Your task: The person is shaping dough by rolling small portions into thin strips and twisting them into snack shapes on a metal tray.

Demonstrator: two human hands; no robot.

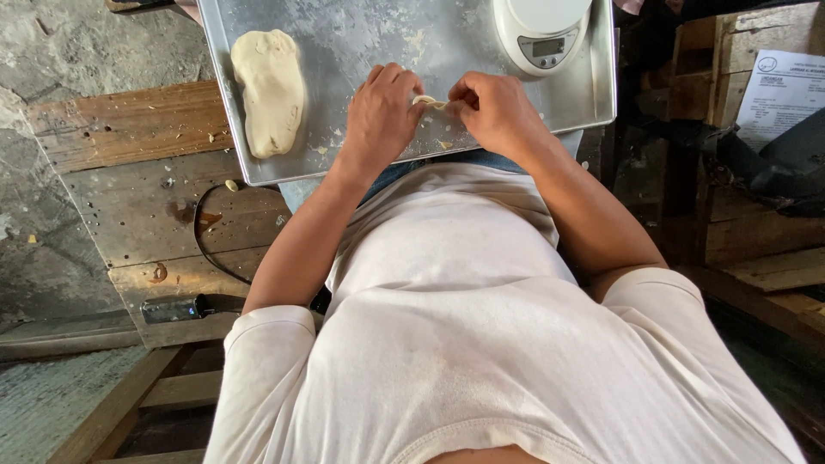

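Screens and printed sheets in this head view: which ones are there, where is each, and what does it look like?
Kitchen scale: top edge of the metal tray, right of the hands; round, white, with a small grey rectangular screen facing the person.
Paper sheet: far right, leaning on wooden boards; white, rectangular, with dark print and a small round mark at its top.
No packages or signs show.

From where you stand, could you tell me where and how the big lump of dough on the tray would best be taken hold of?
The big lump of dough lies flat and elongated on the metal tray, apart from both hands. It is probably best taken across its narrower middle, from above, fingers on the two long sides; it looks soft, so a hand slid under one end would likely help. The free side towards the left hand gives the easiest approach.
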